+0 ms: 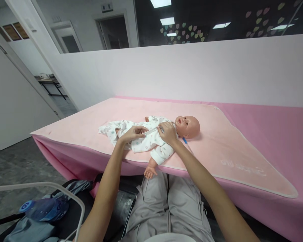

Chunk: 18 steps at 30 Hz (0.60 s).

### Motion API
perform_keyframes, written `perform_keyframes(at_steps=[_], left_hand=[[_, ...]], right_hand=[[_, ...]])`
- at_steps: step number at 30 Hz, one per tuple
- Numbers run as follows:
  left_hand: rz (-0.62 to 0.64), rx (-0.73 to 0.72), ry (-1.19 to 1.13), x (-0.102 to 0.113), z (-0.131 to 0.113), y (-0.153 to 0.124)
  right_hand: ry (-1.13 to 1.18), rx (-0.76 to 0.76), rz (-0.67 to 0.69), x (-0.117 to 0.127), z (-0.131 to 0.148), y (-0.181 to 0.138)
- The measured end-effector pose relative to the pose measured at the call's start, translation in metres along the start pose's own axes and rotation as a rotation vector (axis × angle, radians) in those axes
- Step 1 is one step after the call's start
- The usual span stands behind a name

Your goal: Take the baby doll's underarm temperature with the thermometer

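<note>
A baby doll (187,127) lies on its back on a pink mat (209,151), head to the right. It wears a white printed baby top (143,144) and matching trousers (106,129). My left hand (134,133) pinches the top's front edge near the doll's waist. Higher on the chest, my right hand (167,131) has its fingers closed on the same edge, close to the collar. Between both hands the edge is drawn straight. One doll arm (151,168) hangs over the table's near edge. By the doll's neck lies a thin blue-tipped stick (185,140).
A pink cloth (255,124) covers the table under the mat. Behind it stands a white wall (181,74) with a window above. At lower left, a water bottle (46,209) and grey cloth (30,230) rest on a black chair, beside a pale curved rail (50,184).
</note>
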<state>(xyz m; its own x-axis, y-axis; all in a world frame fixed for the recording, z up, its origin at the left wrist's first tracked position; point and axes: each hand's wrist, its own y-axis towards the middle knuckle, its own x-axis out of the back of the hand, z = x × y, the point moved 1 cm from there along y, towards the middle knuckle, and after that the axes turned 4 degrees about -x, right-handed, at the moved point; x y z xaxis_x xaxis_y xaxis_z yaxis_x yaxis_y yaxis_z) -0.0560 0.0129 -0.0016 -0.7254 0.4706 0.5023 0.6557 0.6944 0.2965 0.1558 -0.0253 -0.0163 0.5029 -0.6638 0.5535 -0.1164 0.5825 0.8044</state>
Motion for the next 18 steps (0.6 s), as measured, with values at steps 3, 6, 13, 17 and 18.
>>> perform_keyframes(at_steps=[3, 6, 13, 17, 18], left_hand=[[-0.007, 0.014, 0.011, -0.0002, -0.0005, 0.0011], [-0.013, 0.02, 0.012, -0.0011, -0.0008, 0.0015], [-0.023, 0.007, -0.015, -0.0013, -0.0022, 0.0015], [-0.019, 0.001, -0.007, -0.0013, -0.0009, 0.0022], [-0.016, -0.002, 0.0, -0.0014, -0.0004, 0.0023]], right_hand=[[0.006, -0.004, 0.013, -0.0002, 0.0002, 0.0002], [0.014, -0.015, 0.021, -0.0004, 0.0006, 0.0006], [0.014, -0.017, 0.013, -0.0006, 0.0005, 0.0005], [0.02, -0.029, 0.019, -0.0007, 0.0006, 0.0001], [0.021, -0.032, 0.022, -0.0006, 0.0007, 0.0001]])
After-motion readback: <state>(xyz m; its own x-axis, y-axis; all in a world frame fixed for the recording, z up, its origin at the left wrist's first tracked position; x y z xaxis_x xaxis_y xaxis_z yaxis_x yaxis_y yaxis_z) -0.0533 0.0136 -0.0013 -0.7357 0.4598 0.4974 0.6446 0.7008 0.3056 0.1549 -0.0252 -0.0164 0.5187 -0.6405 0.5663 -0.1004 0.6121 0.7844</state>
